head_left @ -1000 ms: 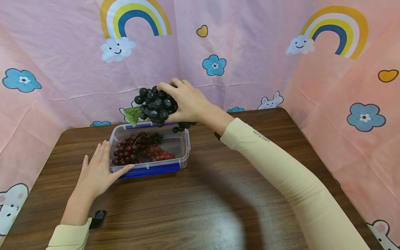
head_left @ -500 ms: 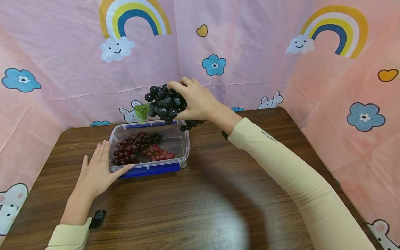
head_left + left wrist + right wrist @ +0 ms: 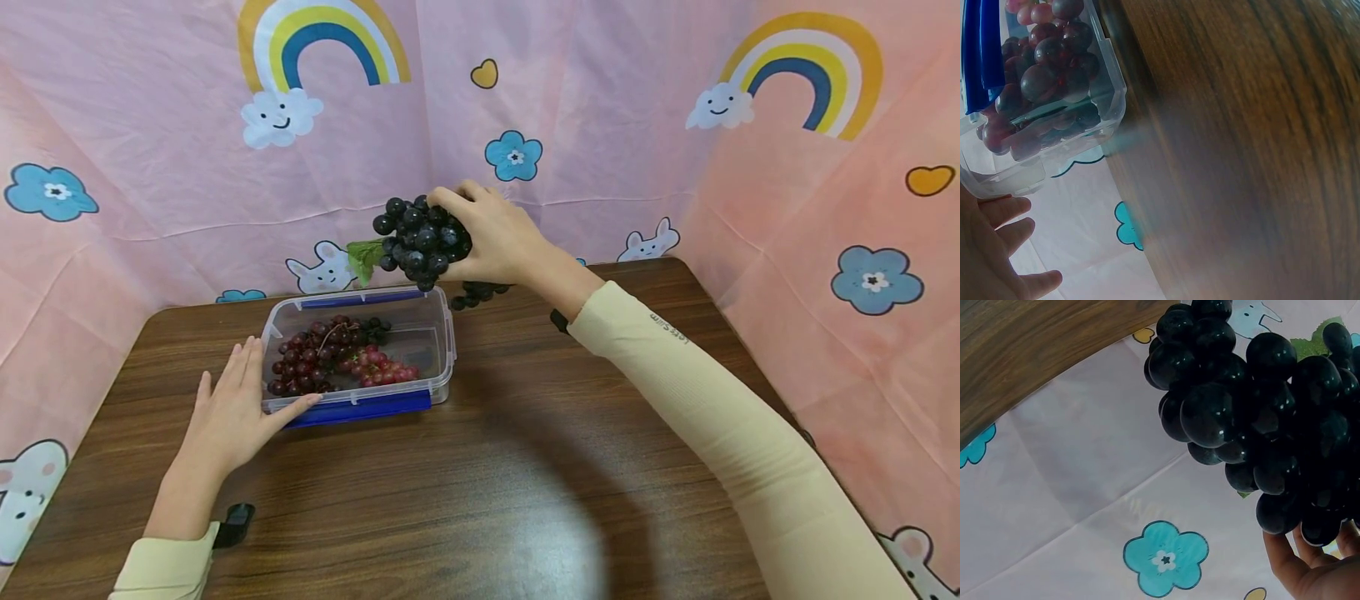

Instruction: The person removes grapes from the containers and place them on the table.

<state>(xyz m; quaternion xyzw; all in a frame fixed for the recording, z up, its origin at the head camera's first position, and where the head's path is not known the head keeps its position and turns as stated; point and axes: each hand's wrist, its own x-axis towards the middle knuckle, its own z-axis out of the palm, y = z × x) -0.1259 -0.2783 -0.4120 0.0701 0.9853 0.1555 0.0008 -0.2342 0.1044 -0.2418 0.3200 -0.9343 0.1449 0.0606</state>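
My right hand (image 3: 498,237) grips a bunch of black grapes (image 3: 422,242) with a green leaf (image 3: 364,258), held in the air over the back right part of a clear plastic box (image 3: 452,354) with blue clips. In the right wrist view the black grapes (image 3: 1272,419) fill the right side, fingers curled at their lower edge. With fingers straight, my left hand (image 3: 228,412) rests against the box's left end, thumb along the front rim. Inside the box lie dark red grapes (image 3: 303,362) and a smaller lighter red bunch (image 3: 382,367); a few dark grapes (image 3: 375,327) sit behind them.
The box stands on the left part of a brown wooden table (image 3: 525,467). Pink cloth (image 3: 585,100) printed with rainbows and flowers hangs along the table's back and sides.
My right hand has carried the black grapes to the right and slightly up, from above the box's back middle toward its back right. The left hand and the box have stayed put.
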